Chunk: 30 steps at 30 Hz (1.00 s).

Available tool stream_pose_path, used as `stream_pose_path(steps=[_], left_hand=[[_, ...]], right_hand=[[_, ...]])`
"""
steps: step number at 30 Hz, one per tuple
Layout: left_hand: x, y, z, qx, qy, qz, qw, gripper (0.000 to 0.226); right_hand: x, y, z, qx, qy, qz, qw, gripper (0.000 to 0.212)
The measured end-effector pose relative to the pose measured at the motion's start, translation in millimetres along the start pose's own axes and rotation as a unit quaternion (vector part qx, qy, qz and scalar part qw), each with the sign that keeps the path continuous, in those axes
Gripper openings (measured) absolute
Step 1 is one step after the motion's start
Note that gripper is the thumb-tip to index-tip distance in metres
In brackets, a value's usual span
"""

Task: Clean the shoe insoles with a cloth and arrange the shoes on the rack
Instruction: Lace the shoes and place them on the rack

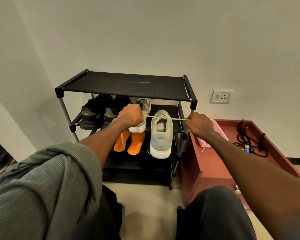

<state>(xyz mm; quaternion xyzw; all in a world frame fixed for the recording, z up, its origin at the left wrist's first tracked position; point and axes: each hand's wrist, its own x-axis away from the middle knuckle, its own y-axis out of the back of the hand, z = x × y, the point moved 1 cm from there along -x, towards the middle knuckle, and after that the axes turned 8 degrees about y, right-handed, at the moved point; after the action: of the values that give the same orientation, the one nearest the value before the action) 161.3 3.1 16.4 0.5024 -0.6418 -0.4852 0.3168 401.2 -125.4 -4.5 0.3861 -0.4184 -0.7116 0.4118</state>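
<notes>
Lace (164, 118) stretched taut between both fists, fingers (141, 113) of each pinching one end. Grey shoe (161, 135) between them overhangs the rack (125, 86) shelf's front edge; open floor (149, 205) below.

Both arms stretched forward, spread apart. Left hand (129, 115) fisted, knuckles up, sleeve bunched at elbow. Right hand (199, 124) fisted too, forearm bare, level with the left.

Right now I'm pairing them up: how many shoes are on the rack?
4, all on the middle shelf: two black shoes left, one grey shoe centre, another grey shoe right. Others may be hidden.
</notes>
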Motion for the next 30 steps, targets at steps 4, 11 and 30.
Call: stream_pose_path(steps=[4, 11, 30], left_hand=[[3.6, 1.1, -11.3, 0.037, 0.039, -0.007, 0.999, 0.024], [7.2, 9.7, -64.9, 0.247, 0.102, -0.024, 0.963, 0.018], [18.8, -16.8, -37.3, 0.281, -0.045, 0.081, 0.955, 0.038]], right_hand=[[0.5, 2.4, 10.2, -0.099, -0.086, 0.002, 0.991, 0.019], [-18.1, 32.0, 41.4, -0.607, -0.233, 0.213, 0.73, 0.036], [-42.8, 35.3, 65.5, -0.57, -0.272, 0.161, 0.758, 0.032]])
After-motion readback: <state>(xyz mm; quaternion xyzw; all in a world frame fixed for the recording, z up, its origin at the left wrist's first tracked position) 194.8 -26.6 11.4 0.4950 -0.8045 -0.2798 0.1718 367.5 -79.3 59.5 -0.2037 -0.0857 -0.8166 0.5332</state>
